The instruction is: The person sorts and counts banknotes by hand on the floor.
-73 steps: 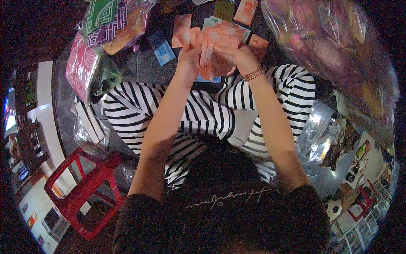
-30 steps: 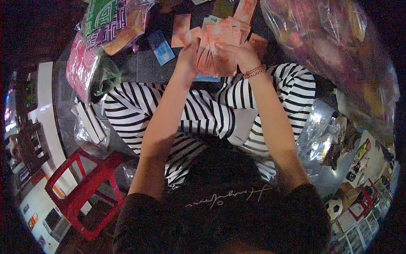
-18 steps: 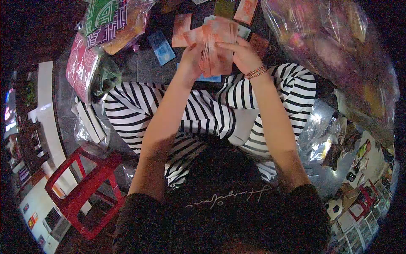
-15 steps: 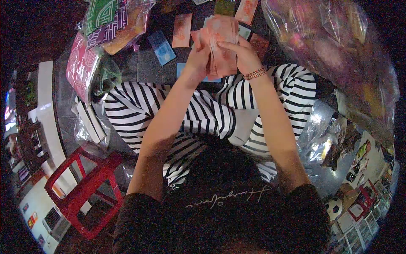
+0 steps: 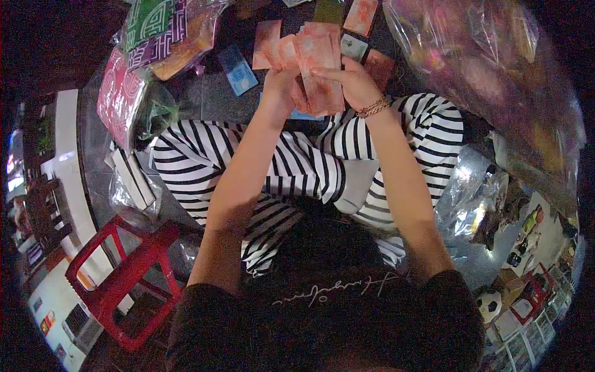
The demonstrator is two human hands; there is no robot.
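Above my crossed legs, both hands grip reddish banknotes. My left hand [image 5: 280, 93] is closed on several fanned notes, whose far ends spread up and to the left. In my right hand [image 5: 354, 85], with the thumb laid across the face, is a thicker stack of red banknotes [image 5: 319, 59]. The two bunches overlap in the middle. On the dark floor around them lie a blue banknote [image 5: 237, 69], a single red banknote [image 5: 361, 15] and a greenish note [image 5: 354, 47]. Part of another blue note [image 5: 305, 115] shows beneath my hands.
Plastic-wrapped patterned packages [image 5: 124, 93] lie at the left, by a red plastic stool [image 5: 124, 279]. A large clear plastic bag of colourful things [image 5: 489, 68] fills the upper right. A crumpled clear bag [image 5: 471, 198] rests beside my right knee, and a football [image 5: 489, 306] is farther back.
My left hand has shifted slightly left, and the notes in it are fanned farther out from the right-hand stack. The greenish note is now less covered.
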